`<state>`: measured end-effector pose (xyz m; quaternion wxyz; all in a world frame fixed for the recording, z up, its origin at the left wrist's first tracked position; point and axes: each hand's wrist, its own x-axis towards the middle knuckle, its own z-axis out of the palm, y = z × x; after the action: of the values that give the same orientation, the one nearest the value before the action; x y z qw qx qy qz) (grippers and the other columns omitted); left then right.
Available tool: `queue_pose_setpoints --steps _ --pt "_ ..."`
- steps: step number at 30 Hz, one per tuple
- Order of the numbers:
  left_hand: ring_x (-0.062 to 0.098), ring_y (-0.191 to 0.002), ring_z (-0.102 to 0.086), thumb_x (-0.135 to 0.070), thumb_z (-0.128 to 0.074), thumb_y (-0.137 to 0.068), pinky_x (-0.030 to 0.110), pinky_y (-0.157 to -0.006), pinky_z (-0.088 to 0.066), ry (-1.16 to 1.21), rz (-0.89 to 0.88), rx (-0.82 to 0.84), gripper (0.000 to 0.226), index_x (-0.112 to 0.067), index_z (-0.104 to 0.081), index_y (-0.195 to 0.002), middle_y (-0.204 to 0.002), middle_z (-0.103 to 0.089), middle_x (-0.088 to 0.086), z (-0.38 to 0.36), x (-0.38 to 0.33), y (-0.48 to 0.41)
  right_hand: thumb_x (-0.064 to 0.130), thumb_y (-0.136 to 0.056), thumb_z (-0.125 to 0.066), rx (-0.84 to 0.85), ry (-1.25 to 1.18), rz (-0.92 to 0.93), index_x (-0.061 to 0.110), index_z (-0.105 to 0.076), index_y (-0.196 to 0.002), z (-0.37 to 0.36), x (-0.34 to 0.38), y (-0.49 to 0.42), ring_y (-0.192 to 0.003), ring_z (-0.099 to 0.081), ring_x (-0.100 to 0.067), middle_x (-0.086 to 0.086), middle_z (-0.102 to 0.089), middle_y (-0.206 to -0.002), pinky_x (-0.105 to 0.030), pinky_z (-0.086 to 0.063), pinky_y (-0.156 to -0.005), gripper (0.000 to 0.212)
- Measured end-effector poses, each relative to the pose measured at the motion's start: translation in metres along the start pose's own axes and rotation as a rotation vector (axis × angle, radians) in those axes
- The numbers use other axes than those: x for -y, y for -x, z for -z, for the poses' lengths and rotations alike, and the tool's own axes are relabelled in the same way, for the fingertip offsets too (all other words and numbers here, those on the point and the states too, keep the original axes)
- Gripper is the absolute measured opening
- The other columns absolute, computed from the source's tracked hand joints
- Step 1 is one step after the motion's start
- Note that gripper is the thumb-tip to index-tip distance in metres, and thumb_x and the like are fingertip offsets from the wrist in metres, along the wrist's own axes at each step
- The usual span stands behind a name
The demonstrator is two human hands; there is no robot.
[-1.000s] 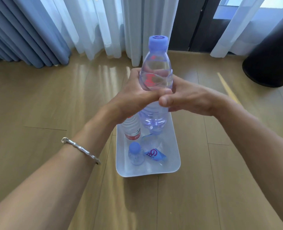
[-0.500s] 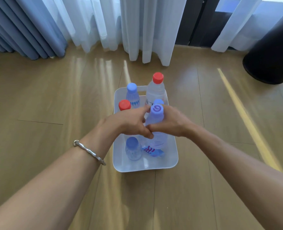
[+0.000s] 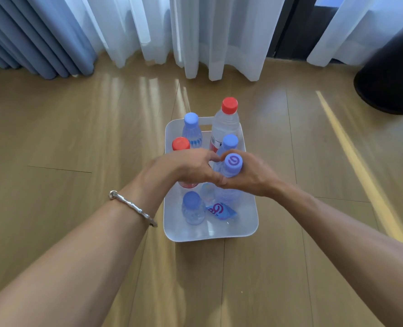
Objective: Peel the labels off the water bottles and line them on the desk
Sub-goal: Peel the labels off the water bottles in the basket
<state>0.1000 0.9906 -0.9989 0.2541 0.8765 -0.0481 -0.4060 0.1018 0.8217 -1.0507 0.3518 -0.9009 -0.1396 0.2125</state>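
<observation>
OK, R hand (image 3: 251, 177) round btl (image 3: 231, 165).

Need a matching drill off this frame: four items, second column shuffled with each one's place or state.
Column one
1. clear plastic bottle with swirl-marked lilac cap
2. crumpled blue label
3. tall clear plastic bottle with red cap
4. silver metal bracelet

Column two
A. lies loose on the floor of the white plastic tray
B. sits on the left wrist
C. gripped by the left hand and right hand
D. stands in the tray's far right corner

Pairs: 1-C, 2-A, 3-D, 4-B
</observation>
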Motion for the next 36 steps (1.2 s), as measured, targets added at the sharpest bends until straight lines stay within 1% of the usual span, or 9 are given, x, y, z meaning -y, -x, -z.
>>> queue_pose_setpoints --steps 2,6,10,14,19,23,29,33,36 --pt "0.023 -0.128 -0.05 -0.048 -0.064 -0.086 0.04 -0.109 -0.04 -0.01 0.031 0.016 0.076 -0.023 -0.03 -0.15 -0.144 -0.05 -0.001 0.0 0.0 -0.001 0.041 -0.069 -0.079 -0.033 -0.016 -0.011 0.025 -0.06 -0.094 0.003 -0.001 0.001 -0.067 -0.053 -0.007 0.013 -0.06 -0.075 -0.019 -0.043 -0.058 0.036" --pt "0.023 -0.128 -0.05 -0.05 -0.061 -0.088 0.04 -0.108 -0.041 -0.024 0.055 0.03 0.075 -0.021 -0.029 -0.15 -0.146 -0.048 0.001 0.0 -0.001 -0.001 0.042 -0.071 -0.079 -0.07 -0.028 -0.024 0.024 -0.059 -0.094 -0.002 -0.001 0.003 -0.064 -0.054 -0.004 0.015 -0.06 -0.073 -0.013 -0.041 -0.054 0.035" --pt "0.026 -0.12 -0.057 -0.046 -0.06 -0.09 0.04 -0.102 -0.048 0.008 0.09 0.044 0.071 -0.022 -0.03 -0.15 -0.139 -0.053 0.005 0.001 -0.002 0.0 0.039 -0.069 -0.078 -0.038 -0.017 -0.072 0.02 -0.06 -0.092 -0.015 -0.007 0.004 -0.066 -0.052 -0.012 0.007 -0.064 -0.076 -0.02 -0.042 -0.056 0.035" --pt "0.025 -0.114 -0.06 -0.036 -0.06 -0.093 0.037 -0.092 -0.055 0.066 0.144 0.108 0.058 -0.015 -0.04 -0.143 -0.129 -0.056 0.011 -0.001 -0.002 0.003 0.049 -0.066 -0.077 0.031 -0.006 -0.081 0.021 -0.058 -0.091 -0.01 -0.007 0.003 -0.067 -0.051 -0.011 0.005 -0.063 -0.079 -0.025 -0.045 -0.059 0.042" --pt "0.021 -0.114 -0.057 -0.036 -0.063 -0.091 0.035 -0.089 -0.057 -0.006 0.184 0.163 0.059 -0.016 -0.043 -0.143 -0.132 -0.053 0.005 -0.003 0.002 0.006 0.039 -0.066 -0.082 0.147 -0.015 -0.089 0.016 -0.06 -0.101 0.001 -0.003 0.008 -0.085 -0.062 -0.023 -0.003 -0.066 -0.092 -0.038 -0.053 -0.074 0.047" --pt "0.022 -0.107 -0.06 -0.04 -0.069 -0.086 0.037 -0.09 -0.056 -0.077 0.214 0.182 0.064 -0.019 -0.044 -0.141 -0.129 -0.055 0.005 -0.003 0.005 0.002 0.038 -0.069 -0.081 0.232 0.055 -0.103 0.022 -0.059 -0.104 0.005 0.004 0.009 -0.075 -0.055 -0.01 0.01 -0.059 -0.083 -0.024 -0.046 -0.065 0.044" --pt "0.027 -0.1 -0.069 -0.051 -0.075 -0.076 0.04 -0.092 -0.056 -0.148 0.322 0.267 0.085 -0.015 -0.04 -0.145 -0.124 -0.063 0.014 -0.012 0.015 0.0 0.029 -0.075 -0.08 0.503 -0.001 -0.238 0.03 -0.051 -0.125 0.021 0.012 0.006 -0.097 -0.056 -0.013 0.01 -0.057 -0.109 -0.032 -0.052 -0.086 0.058" --pt "0.027 -0.099 -0.071 -0.049 -0.074 -0.078 0.039 -0.092 -0.056 -0.167 0.335 0.29 0.085 -0.014 -0.038 -0.146 -0.125 -0.062 0.017 -0.025 0.015 0.001 0.024 -0.077 -0.078 0.576 -0.047 -0.296 0.031 -0.048 -0.13 0.025 0.015 0.005 -0.106 -0.051 -0.014 0.017 -0.052 -0.105 -0.032 -0.049 -0.091 0.061" --pt "0.028 -0.098 -0.071 -0.042 -0.068 -0.084 0.039 -0.091 -0.057 -0.181 0.336 0.265 0.074 -0.016 -0.037 -0.146 -0.121 -0.064 0.019 -0.03 0.016 0.0 0.028 -0.079 -0.077 0.604 -0.036 -0.308 0.03 -0.045 -0.134 0.026 0.019 0.005 -0.114 -0.048 -0.016 0.01 -0.05 -0.121 -0.035 -0.045 -0.1 0.064"
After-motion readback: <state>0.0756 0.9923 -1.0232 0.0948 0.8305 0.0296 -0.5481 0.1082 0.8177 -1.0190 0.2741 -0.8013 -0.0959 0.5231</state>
